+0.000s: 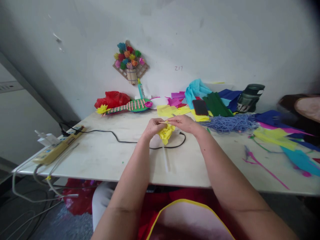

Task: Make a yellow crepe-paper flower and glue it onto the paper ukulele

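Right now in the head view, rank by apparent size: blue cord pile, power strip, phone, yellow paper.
Largest: blue cord pile and power strip, too alike to rank.
Then yellow paper and phone, also alike.

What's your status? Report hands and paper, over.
Left hand shut on paper. Right hand pinching stick at paper's top. Cable on table just beyond.
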